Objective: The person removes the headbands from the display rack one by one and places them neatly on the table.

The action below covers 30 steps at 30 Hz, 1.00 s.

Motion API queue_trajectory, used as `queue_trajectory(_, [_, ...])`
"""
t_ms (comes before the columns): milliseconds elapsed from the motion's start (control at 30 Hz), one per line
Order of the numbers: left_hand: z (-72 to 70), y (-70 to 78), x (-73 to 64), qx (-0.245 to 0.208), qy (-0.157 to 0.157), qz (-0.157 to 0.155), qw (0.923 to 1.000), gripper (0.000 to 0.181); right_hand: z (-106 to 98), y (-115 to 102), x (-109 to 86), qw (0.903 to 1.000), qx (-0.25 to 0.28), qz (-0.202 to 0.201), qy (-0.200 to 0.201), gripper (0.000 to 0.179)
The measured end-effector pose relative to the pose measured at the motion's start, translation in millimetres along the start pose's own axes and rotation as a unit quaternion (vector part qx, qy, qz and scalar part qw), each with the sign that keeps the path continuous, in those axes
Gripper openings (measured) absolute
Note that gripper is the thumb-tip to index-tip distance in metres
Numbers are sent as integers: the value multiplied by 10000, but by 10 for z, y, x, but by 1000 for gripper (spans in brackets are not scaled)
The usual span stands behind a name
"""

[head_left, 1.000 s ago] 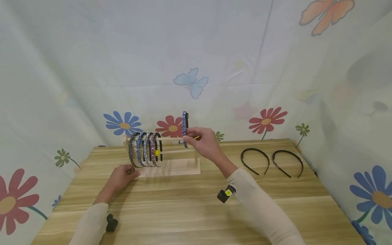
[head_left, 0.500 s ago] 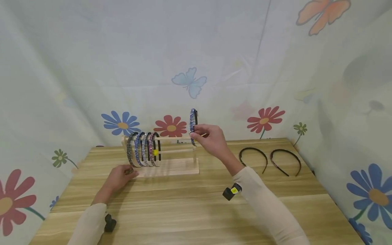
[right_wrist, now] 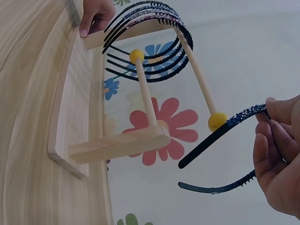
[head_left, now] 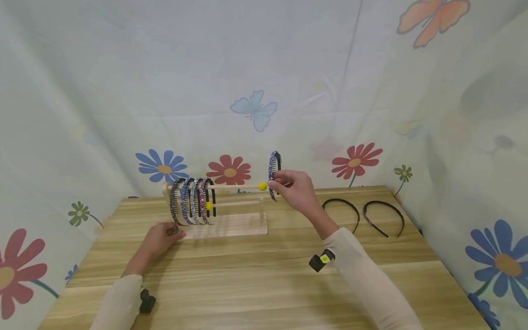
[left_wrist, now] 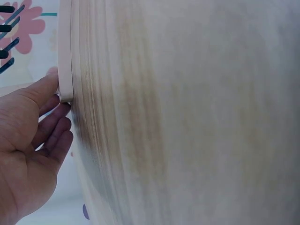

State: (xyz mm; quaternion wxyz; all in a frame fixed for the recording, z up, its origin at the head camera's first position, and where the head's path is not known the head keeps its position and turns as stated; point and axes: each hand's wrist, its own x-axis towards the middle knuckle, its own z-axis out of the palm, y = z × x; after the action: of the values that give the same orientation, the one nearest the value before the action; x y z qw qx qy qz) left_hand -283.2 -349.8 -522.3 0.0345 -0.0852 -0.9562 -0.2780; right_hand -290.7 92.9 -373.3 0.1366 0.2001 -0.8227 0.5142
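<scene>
A wooden headband stand [head_left: 239, 224] rests on the table, with several sparkly toothed headbands [head_left: 203, 201] hanging together at the left of its upper rod. My left hand [head_left: 160, 240] grips the left end of the base; in the left wrist view the thumb [left_wrist: 46, 86] lies on one face, the fingers against the edge. Between thumb and fingers, my right hand [head_left: 296, 190] pinches a blue glitter headband [head_left: 272, 164]. That band is just right of the yellow ball [head_left: 262, 186] on the rod's tip. In the right wrist view its two black ends [right_wrist: 204, 149] point towards the stand.
Two dark headbands lie on the table at the right, a nearer-to-hand one [head_left: 350, 205] partly behind my right forearm and another [head_left: 385, 204] beyond it. A second rod with a yellow ball [right_wrist: 137, 56] projects from the stand's short post [right_wrist: 122, 144]. A flowered cloth backdrop [head_left: 198, 91] surrounds the table.
My right hand has moved right with the blue headband, from along the upper rod to beyond its tip, uncovering the yellow ball. My left hand has stayed on the base.
</scene>
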Motion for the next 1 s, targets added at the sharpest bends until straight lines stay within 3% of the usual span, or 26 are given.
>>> queue_trajectory(300, [-7, 13, -12, -51, -40, -78, 9999, 22, -26, 179, -34, 9995, -18, 317, 23, 35])
queue_trajectory(700, [-5, 9, -10, -65, -71, -116, 9999, 24, 16, 484, -89, 9928, 130, 1192, -19, 36])
queue_trajectory(1000, [-1, 6, -7, -20, -45, -115, 9999, 22, 122, 779, -125, 9901, -72, 1401, -56, 32])
